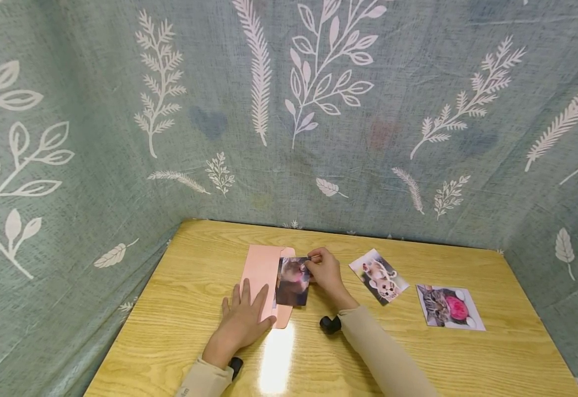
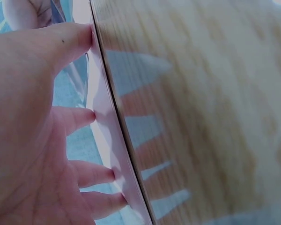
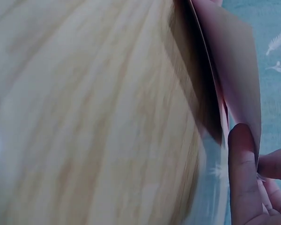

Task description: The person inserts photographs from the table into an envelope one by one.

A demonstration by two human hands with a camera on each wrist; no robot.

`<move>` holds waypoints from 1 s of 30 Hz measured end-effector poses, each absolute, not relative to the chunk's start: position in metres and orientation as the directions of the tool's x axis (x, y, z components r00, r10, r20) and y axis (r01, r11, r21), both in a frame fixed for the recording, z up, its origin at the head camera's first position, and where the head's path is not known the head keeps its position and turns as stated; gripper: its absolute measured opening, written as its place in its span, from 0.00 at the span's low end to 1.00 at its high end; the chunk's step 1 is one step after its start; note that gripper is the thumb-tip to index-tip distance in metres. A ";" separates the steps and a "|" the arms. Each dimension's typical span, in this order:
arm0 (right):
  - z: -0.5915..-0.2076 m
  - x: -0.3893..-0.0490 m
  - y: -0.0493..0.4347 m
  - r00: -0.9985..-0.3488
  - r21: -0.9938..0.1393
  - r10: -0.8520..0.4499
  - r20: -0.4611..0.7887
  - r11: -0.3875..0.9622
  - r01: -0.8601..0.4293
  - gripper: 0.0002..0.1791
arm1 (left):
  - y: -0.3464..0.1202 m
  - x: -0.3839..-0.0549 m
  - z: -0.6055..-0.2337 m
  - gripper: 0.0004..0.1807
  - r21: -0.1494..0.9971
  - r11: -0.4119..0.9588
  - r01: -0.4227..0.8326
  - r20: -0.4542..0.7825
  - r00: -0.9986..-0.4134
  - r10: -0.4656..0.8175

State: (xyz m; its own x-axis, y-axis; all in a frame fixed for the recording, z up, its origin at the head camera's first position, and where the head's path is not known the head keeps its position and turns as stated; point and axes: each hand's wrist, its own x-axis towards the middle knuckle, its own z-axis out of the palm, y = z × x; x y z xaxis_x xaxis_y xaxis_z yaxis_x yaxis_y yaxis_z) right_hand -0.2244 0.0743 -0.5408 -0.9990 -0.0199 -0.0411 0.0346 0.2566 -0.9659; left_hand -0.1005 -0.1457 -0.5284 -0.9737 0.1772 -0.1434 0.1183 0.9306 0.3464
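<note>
A pink envelope [image 1: 261, 264] lies on the table, its flap side toward the right. My left hand [image 1: 243, 315] rests on its lower left part with the fingers spread straight; in the left wrist view the fingertips [image 2: 105, 174] touch the envelope [image 2: 113, 140]. Over the envelope's right side is a dark photo [image 1: 293, 282] with a pinkish patch in its middle. My right hand [image 1: 326, 271] pinches that photo by its upper right edge. From the right wrist, the photo [image 3: 234, 61] appears tilted up, held between thumb and finger. Whether its left edge is inside the envelope I cannot tell.
Two more photos lie to the right on the wooden table [image 1: 368, 353]: a kitten photo [image 1: 379, 277] set at an angle, and a tabby cat photo [image 1: 450, 307] farther right. A patterned grey-green cloth [image 1: 279, 182] hangs behind and at both sides.
</note>
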 end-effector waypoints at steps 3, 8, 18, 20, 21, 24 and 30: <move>-0.540 -0.225 0.069 -0.999 -0.965 -0.008 -0.037 0.260 0.034 0.11 | -0.145 -0.101 -0.527 0.43 0.341 0.933 0.119 -0.146 -0.973 0.177; -0.540 -0.225 0.060 -1.000 -0.962 -0.009 -0.027 0.274 0.024 0.10 | -0.145 -0.101 -0.526 0.43 0.344 0.932 0.116 -0.147 -0.973 0.176; -0.538 -0.222 0.048 -0.998 -0.961 -0.010 -0.060 0.271 0.055 0.10 | -0.144 -0.099 -0.527 0.43 0.350 0.930 0.112 -0.147 -0.974 0.173; -0.539 -0.222 0.046 -0.998 -0.962 -0.010 -0.061 0.266 0.056 0.10 | -0.144 -0.099 -0.527 0.43 0.348 0.931 0.111 -0.144 -0.975 0.171; -0.539 -0.221 0.046 -0.998 -0.963 -0.010 -0.058 0.264 0.054 0.10 | -0.144 -0.099 -0.527 0.43 0.348 0.931 0.111 -0.143 -0.975 0.170; -0.541 -0.222 0.044 -0.999 -0.964 -0.007 -0.050 0.261 0.047 0.10 | -0.145 -0.099 -0.527 0.43 0.346 0.932 0.109 -0.146 -0.975 0.169; -0.543 -0.222 0.039 -0.999 -0.964 0.000 -0.045 0.262 0.044 0.10 | -0.145 -0.100 -0.530 0.43 0.336 0.935 0.111 -0.156 -0.973 0.171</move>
State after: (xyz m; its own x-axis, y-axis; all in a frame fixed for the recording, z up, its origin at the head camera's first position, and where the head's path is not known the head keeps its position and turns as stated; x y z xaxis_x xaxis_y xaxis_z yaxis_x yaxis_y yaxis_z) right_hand -0.2222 0.0392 -0.5435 -0.9990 0.0003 -0.0451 0.0436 0.2619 -0.9641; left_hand -0.1001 -0.1453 -0.5295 -0.9728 0.1714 -0.1560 0.1108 0.9352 0.3365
